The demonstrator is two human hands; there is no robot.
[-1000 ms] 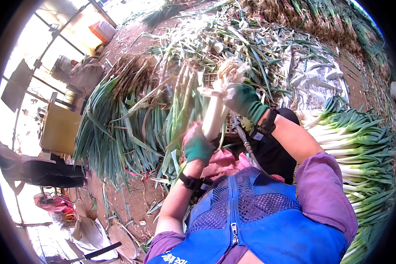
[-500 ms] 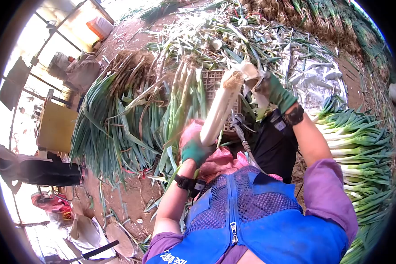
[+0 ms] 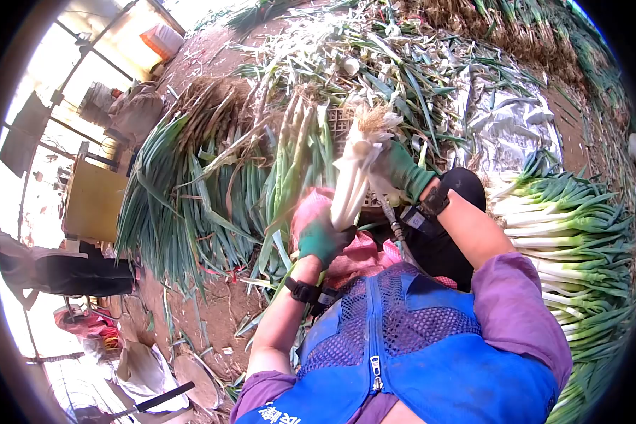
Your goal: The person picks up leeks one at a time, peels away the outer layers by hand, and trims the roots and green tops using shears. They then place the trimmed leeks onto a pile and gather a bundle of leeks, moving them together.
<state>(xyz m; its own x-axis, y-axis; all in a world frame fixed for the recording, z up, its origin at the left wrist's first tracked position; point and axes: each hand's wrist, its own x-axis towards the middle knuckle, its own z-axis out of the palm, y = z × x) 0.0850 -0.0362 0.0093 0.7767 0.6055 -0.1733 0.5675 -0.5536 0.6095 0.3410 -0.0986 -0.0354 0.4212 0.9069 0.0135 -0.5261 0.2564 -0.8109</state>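
Observation:
My left hand (image 3: 319, 232), in a green and pink glove, is closed around the lower part of a few large green onions (image 3: 350, 177). Their white stems point up and away from me, with the tan roots at the top. My right hand (image 3: 401, 169), in a green glove, is at the right side of the stems below the roots; its fingers are partly hidden and look closed on the outer layers. A metal nozzle on a hose (image 3: 389, 212) sits just below the right hand. Behind the stems is a lattice plastic crate (image 3: 340, 121).
Untrimmed green onions (image 3: 191, 191) lie heaped on the left. Trimmed ones with white stems (image 3: 551, 233) are stacked on the right. Peeled leaves (image 3: 403, 71) cover the ground ahead beside a white sheet (image 3: 509, 127). A person in dark trousers (image 3: 78, 275) is at far left.
My right hand has come in and down from beside the roots to the stems. The peeled layer it held out to the right no longer shows there. My left hand keeps its grip.

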